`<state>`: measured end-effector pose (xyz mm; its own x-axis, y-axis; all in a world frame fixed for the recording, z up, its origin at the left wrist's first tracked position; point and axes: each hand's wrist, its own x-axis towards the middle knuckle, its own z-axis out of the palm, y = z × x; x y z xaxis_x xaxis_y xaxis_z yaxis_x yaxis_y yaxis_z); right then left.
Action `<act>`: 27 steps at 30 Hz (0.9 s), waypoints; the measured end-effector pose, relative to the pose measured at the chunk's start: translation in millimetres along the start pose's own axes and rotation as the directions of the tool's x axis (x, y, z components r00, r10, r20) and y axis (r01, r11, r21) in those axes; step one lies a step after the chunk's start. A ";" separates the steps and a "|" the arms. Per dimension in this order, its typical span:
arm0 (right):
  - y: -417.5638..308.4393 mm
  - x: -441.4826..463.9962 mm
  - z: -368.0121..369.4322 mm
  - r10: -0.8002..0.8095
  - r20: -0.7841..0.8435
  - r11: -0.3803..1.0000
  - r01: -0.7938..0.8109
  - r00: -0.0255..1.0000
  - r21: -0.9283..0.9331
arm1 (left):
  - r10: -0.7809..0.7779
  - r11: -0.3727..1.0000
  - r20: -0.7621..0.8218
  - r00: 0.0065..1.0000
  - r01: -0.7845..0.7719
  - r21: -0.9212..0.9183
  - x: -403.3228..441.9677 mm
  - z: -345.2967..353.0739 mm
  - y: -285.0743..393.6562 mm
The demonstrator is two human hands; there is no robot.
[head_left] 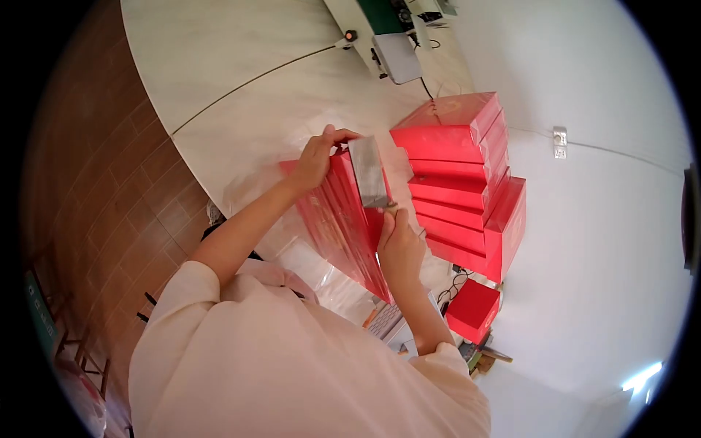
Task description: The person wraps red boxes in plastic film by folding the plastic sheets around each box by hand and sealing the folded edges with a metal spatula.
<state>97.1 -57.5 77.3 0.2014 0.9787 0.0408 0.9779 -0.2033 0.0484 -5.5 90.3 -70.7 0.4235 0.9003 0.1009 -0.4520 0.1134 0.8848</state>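
A grey rectangular block (369,173) stands against the right side of a row of thin red folded items (339,219), which look like flat boxes or covers in clear plastic. My left hand (315,162) lies over the far end of the red row, its fingers curled to the block's upper end. At the block's lower end, the fingers of my right hand (401,244) are closed. A small tan bit shows there; I cannot tell whether it is a fingertip or part of the block. Both palms are hidden.
Stacked red boxes (453,186) stand right of my hands, by the white wall. A smaller red box (473,310) and a keyboard (385,320) lie nearer my body. A green-and-white machine (380,33) stands at the far end of the pale table (241,58).
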 end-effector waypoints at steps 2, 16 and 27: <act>-5.8 20.8 1.8 -0.055 -0.019 0.998 0.055 0.998 -0.024 | 0.045 0.996 -0.079 0.996 -0.050 -0.068 -1.2 0.7 5.0; 2.6 42.0 -10.2 -0.153 0.113 0.950 0.114 0.982 0.290 | 0.041 0.988 -0.091 0.995 -0.027 0.149 2.7 -2.2 -5.8; 28.9 -59.0 -10.6 0.047 0.181 0.973 -0.086 0.982 0.216 | 0.026 1.000 0.046 0.999 -0.025 -0.012 5.7 3.6 7.1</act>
<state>112.9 -121.5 86.8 0.2540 0.9573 -0.1382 0.9457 -0.2757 -0.1719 -3.5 94.7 -62.1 0.4471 0.8828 0.1444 -0.4719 0.0956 0.8765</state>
